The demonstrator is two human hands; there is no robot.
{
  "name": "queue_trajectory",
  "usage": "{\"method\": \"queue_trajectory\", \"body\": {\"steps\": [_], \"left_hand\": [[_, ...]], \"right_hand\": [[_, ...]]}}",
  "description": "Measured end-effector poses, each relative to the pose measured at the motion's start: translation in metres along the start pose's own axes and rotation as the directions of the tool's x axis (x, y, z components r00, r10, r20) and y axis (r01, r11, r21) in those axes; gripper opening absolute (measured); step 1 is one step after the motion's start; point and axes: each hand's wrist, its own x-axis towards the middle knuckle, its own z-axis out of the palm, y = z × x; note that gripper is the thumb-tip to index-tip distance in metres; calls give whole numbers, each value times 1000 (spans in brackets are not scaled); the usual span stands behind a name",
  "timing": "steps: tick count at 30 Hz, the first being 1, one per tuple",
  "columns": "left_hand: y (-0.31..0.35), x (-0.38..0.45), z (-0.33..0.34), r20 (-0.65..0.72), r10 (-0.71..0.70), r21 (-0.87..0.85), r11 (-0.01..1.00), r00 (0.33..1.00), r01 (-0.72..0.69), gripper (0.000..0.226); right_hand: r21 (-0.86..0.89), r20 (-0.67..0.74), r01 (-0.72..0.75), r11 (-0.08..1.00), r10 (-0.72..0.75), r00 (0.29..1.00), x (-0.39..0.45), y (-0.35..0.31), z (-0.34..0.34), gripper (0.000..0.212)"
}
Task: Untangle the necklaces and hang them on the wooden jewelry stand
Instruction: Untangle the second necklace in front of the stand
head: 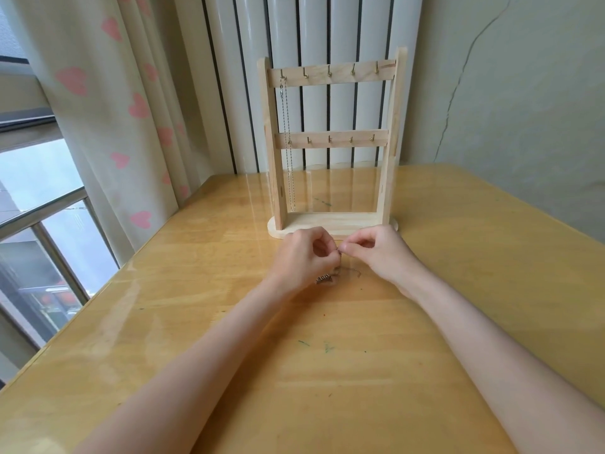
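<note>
The wooden jewelry stand (pixel 332 144) stands upright at the far side of the table, with two rails of small hooks. A silver chain necklace (pixel 288 139) hangs from the top rail's leftmost hook, reaching almost to the base. Just in front of the base, my left hand (pixel 302 253) and my right hand (pixel 376 252) meet fingertip to fingertip and pinch a thin tangled necklace (pixel 343 270) between them. Its chain trails onto the table beneath my hands, with a small dark pendant (pixel 324 278) lying by my left wrist.
The wooden table (pixel 294 371) has a glossy top with a few small pen marks. A window and a curtain with pink hearts (pixel 108 109) are at the left. A white radiator (pixel 311 34) and a cracked wall are behind the stand.
</note>
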Motion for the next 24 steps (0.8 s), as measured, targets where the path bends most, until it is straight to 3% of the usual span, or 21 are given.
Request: {"method": "queue_trajectory", "body": {"steps": [3,5,11,15,20,22,24], "left_hand": [[-1,1,-5,100,-91,-234,966,991,112,18],[-2,2,-5,112,-116,-285,948,987,143,19],[-1,3,-1,-54,-91,-98,992,994,85,18],[2,-1,-1,-115,24,136,991,993,-8,7],[5,-5,1,-124,189,335,932,974,-138,10],[4,-5,1,-94,212,339,925,973,-169,10],[4,-3,2,-62,191,197,965,980,-175,7]], "right_hand": [[-12,44,0,1000,1,999,0,0,-1,14],[-19,62,-1,1000,2,998,0,1,1,14],[71,-58,1,997,3,998,0,0,-2,8],[171,7,-53,984,53,999,-3,-2,1,7],[205,0,-94,974,96,995,-4,-2,1,8],[181,3,-112,977,113,994,-4,-2,1,7],[157,4,-113,981,114,993,-3,-1,0,10]]}}
